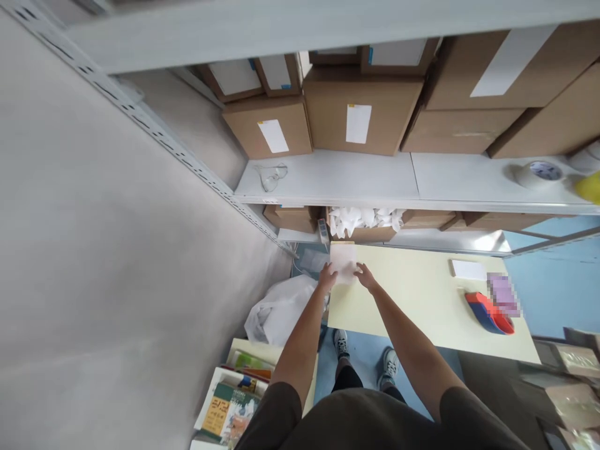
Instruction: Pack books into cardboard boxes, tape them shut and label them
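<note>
A white, thin, bag-like packet (344, 261) lies at the far left corner of a pale yellow table (422, 306). My left hand (327, 277) grips its left lower edge, fingers curled on it. My right hand (364, 275) holds its right lower edge the same way. Both arms reach forward from my body. Just beyond the packet, an open cardboard box filled with white crumpled bags (365, 220) sits on the low shelf.
A grey metal shelf (403, 181) carries several brown cartons (360, 112), clear safety glasses (272, 175) and a tape roll (539, 172). On the table lie a white pad (469, 269) and a red-blue tape dispenser (490, 314). A white plastic bag (281, 309) and books (232, 406) sit left below.
</note>
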A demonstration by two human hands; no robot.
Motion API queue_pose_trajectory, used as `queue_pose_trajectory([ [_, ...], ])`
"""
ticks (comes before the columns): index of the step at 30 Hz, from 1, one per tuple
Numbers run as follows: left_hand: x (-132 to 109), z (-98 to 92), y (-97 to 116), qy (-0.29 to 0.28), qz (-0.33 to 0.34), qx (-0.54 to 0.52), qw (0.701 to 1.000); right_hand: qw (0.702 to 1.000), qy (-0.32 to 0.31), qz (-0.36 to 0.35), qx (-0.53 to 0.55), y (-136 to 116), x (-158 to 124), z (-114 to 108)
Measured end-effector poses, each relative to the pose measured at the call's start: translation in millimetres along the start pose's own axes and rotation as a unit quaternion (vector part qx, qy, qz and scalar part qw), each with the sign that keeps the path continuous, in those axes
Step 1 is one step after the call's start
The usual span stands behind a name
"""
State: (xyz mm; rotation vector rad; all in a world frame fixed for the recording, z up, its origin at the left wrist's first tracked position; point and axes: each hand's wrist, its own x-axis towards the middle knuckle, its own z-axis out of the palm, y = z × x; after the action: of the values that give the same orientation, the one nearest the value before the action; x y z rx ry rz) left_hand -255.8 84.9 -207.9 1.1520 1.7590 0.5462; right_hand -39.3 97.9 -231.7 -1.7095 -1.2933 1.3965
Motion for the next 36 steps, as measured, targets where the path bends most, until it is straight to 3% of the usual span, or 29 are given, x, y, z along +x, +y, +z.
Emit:
queue_pose_trajectory([
  [2, -17, -8.2, 4, 0.034, 0.045, 0.018, 0.998, 0.998, 0.010, 0.022, -0.053, -4, -10, -8],
  [8, -90, -31.0, 32, 0.133, 0.123, 0.017, 0.983, 0.992, -0.005, -0.070, -0.102, -33, -58, -24],
  [12, -159, -34.8, 48, 0.198, 0.144, 0.018, 0.969, 0.972, -0.060, -0.194, -0.117, -53, -99, -26],
  [15, -221, -27.8, 38, 0.250, 0.135, 0.030, 0.958, 0.946, -0.114, -0.276, -0.128, -59, -132, -19],
  [22, -384, -2.2, -32, 0.360, 0.018, 0.021, 0.932, 0.895, -0.250, -0.343, -0.138, -47, -229, 31],
  [26, -480, 2.8, -78, 0.427, -0.069, -0.011, 0.901, 0.837, -0.354, -0.381, -0.167, -35, -303, 70],
  [32, -623, 26.9, -159, 0.523, -0.154, -0.117, 0.830, 0.737, -0.469, -0.407, -0.267, -5, -423, 130],
  [36, -713, 52.9, -223, 0.568, -0.204, -0.198, 0.773, 0.693, -0.518, -0.411, -0.289, 29, -503, 173],
])
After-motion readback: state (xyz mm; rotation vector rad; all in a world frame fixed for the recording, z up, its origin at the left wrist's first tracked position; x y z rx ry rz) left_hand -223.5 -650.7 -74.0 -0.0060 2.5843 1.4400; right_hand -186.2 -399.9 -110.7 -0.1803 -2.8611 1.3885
